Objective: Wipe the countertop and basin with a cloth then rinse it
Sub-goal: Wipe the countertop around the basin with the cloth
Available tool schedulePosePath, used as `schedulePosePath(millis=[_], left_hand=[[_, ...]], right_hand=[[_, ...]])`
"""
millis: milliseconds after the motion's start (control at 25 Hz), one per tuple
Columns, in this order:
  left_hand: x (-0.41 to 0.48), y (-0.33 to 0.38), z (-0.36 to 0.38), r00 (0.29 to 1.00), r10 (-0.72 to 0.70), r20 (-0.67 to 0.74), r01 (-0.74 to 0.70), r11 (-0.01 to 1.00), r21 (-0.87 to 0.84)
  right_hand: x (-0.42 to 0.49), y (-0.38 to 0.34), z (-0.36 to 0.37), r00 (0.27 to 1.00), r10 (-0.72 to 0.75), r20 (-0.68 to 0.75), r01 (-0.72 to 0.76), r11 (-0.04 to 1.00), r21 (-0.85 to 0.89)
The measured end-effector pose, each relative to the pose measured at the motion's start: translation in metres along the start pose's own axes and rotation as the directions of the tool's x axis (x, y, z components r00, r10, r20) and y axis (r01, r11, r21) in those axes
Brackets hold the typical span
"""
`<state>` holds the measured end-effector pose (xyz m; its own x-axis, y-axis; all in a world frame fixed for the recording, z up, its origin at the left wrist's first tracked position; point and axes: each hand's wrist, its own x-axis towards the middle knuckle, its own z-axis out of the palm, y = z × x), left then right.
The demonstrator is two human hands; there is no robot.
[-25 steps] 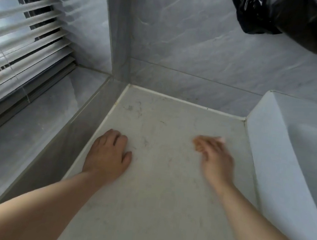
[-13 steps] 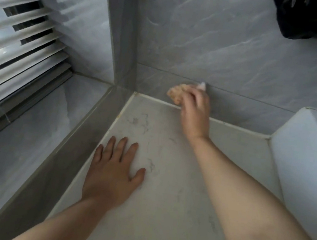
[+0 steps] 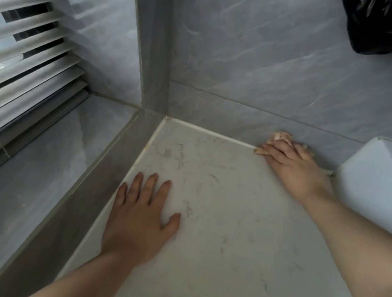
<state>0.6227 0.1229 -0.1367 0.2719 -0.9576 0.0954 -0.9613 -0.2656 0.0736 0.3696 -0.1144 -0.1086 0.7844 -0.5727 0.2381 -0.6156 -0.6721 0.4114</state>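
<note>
Head view: right hand [image 3: 295, 168] is pressing the cloth [image 3: 281, 136] into the counter [image 3: 226, 251] rear seam, fingers [image 3: 272, 150] lying together over it, having swept rightward toward the basin [image 3: 380, 183]. Left hand [image 3: 139, 218] is bracing flat, fingers spread. Back edge is probably nearing completion.

We read no text, label, brand, number or sign on the countertop [image 3: 229, 226], the tiled wall [image 3: 273, 71], the black bag [image 3: 390, 26] or the basin [image 3: 383, 186].
</note>
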Motion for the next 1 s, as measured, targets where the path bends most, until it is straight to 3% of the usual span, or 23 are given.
schedulePosePath(millis=[80, 160, 320, 360, 400, 480, 520, 640, 800, 920, 1000], left_hand=[[-0.001, -0.001, -0.001, 1.0, -0.003, 0.003, 0.003, 1.0, -0.005], [-0.001, -0.002, -0.001, 1.0, -0.005, 0.004, 0.005, 1.0, 0.004], [0.0, -0.001, 0.0, 1.0, 0.005, 0.015, -0.005, 1.0, 0.015], [0.0, -0.002, 0.0, 1.0, 0.004, 0.019, -0.004, 1.0, 0.012], [0.0, -0.001, 0.0, 1.0, 0.003, 0.016, -0.003, 1.0, 0.008], [-0.001, 0.0, -0.003, 1.0, -0.01, 0.027, 0.01, 1.0, 0.005], [-0.001, 0.0, -0.003, 0.999, -0.009, 0.031, 0.009, 1.0, 0.008], [-0.001, 0.0, -0.005, 0.999, -0.029, 0.03, 0.029, 1.0, -0.009], [-0.002, 0.002, -0.009, 0.997, -0.035, 0.069, 0.035, 0.999, 0.0], [-0.002, 0.002, -0.009, 0.995, -0.024, 0.095, 0.025, 1.0, -0.004], [-0.004, 0.003, -0.011, 0.999, 0.001, 0.046, 0.001, 0.999, -0.034]], right_hand=[[-0.02, -0.002, -0.003, 0.966, 0.19, 0.174, -0.21, 0.972, 0.101], [-0.035, -0.002, 0.0, 0.909, 0.345, 0.235, -0.392, 0.899, 0.194], [-0.019, -0.027, 0.001, 0.668, 0.712, 0.214, -0.741, 0.612, 0.278], [-0.005, -0.044, -0.001, 0.689, 0.712, 0.133, -0.705, 0.616, 0.352], [0.01, -0.063, -0.001, 0.761, 0.646, 0.064, -0.608, 0.674, 0.419], [0.031, -0.085, -0.005, 0.899, 0.426, 0.101, -0.423, 0.785, 0.453], [0.033, -0.085, -0.005, 0.907, 0.388, 0.164, -0.42, 0.803, 0.422], [-0.007, -0.047, 0.005, 0.836, 0.514, 0.19, -0.547, 0.806, 0.225], [-0.077, -0.008, 0.004, 0.655, 0.67, 0.35, -0.743, 0.655, 0.139], [-0.092, -0.049, -0.012, 0.693, 0.675, 0.253, -0.721, 0.65, 0.241], [-0.111, -0.088, -0.032, 0.785, 0.605, 0.131, -0.607, 0.711, 0.355]])
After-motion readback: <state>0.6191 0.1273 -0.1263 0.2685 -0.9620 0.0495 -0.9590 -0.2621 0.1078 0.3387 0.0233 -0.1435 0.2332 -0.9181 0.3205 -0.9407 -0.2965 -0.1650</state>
